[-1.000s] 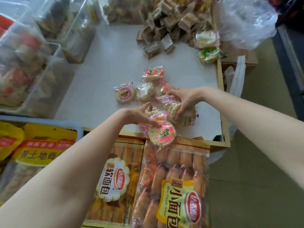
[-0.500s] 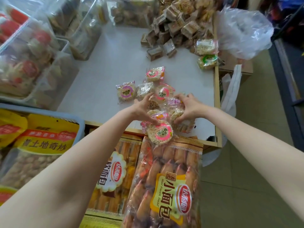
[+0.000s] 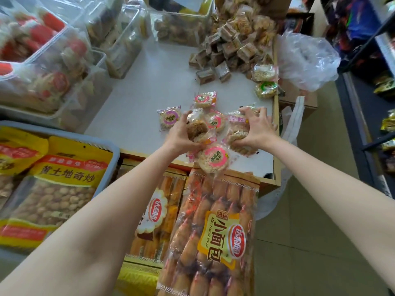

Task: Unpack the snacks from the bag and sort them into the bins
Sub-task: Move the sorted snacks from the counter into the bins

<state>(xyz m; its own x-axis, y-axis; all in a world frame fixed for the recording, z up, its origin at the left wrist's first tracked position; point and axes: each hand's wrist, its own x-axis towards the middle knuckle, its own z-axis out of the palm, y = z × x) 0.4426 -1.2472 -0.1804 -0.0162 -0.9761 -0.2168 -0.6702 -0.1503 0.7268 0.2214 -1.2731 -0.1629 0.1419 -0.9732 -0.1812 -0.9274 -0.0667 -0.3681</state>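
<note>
L hand [image 3: 181, 133]: fingers curled round brown-filled pkt [image 3: 195, 128], gripping it.
R hand [image 3: 255, 127]: clutches stacked rice-cake pkts [image 3: 237, 135].
Loose pkts: pink-label one [image 3: 213, 160] just below both grips at table [image 3: 139, 107] edge, others between and beyond hands.
Tip: squeeze bundle inward, lift together, else edge pkt likely slips off.

bins [image 3: 53, 67] blurred, contents unclear | bread bag [image 3: 213, 242] cut off below | left hand [image 3: 181, 135] fingertips hidden
</note>
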